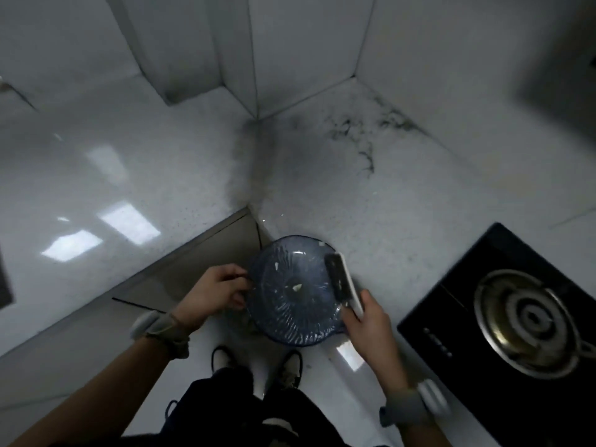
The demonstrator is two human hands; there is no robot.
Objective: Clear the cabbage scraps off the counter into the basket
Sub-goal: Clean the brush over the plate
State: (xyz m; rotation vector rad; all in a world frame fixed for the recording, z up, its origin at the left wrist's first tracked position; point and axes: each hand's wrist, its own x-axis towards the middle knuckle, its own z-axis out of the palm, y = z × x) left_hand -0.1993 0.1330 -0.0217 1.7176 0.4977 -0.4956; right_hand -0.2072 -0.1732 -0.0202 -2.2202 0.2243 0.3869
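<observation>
lower centre: the left hand (216, 293) pinches the left rim of the blue basket (290, 324) at the counter (371, 204) edge — pale cabbage scraps (296, 288) lie inside. the right hand (371, 324) grips a knife (335, 275) over the right rim; stove (529, 321) at lower right.

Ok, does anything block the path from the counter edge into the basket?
Nothing visible does. The left grip holds the blue basket open-topped at the counter edge; the knife in the right grip lies across its right rim, leaving the rest of the opening free.
</observation>
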